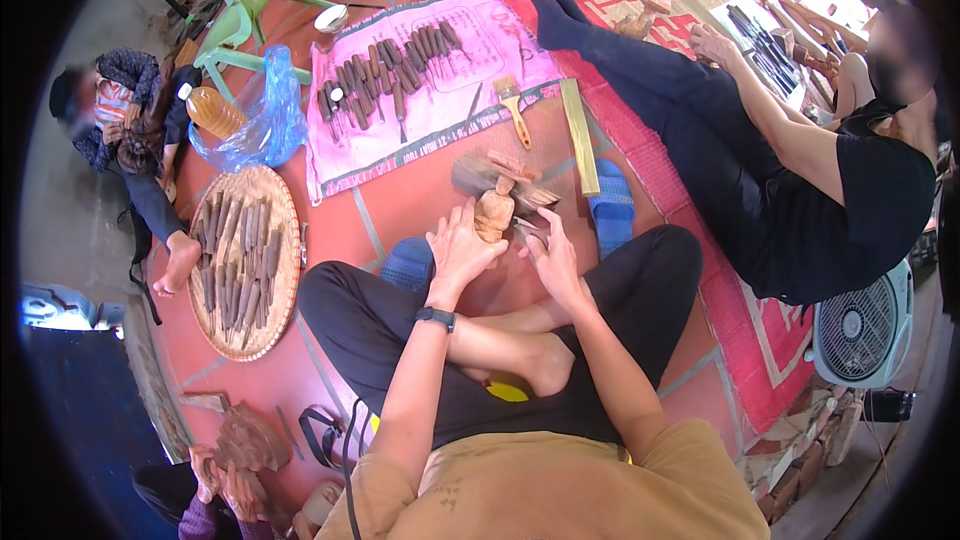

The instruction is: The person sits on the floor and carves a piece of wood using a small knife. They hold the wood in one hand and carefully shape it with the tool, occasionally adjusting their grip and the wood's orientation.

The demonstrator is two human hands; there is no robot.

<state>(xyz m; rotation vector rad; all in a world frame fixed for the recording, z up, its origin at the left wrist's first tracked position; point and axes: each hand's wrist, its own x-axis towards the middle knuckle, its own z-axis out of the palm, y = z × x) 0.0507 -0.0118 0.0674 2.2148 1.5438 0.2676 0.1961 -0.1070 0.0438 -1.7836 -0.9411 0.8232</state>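
Observation:
A small pale-brown wood carving point(494, 212) with rounded forms stands in front of my crossed legs. My left hand point(465, 248) is closed around its lower left side and steadies it. On the other side, my right hand point(551, 255) grips a carving chisel point(524, 225), its thin metal end pointing toward the carving; the palm and fingers hide most of the handle. Directly behind the carving lies a rough, darker wood block point(535, 196).
Several dark-handled chisels point(372, 80) lie on a pink sheet point(355, 155), with a brush point(513, 108) nearby. More fill a round woven tray point(288, 285) at left. Blue slippers point(612, 208), a wooden strip point(578, 135) and a fan point(862, 330) stand around. Co-workers sit left, lower left and right.

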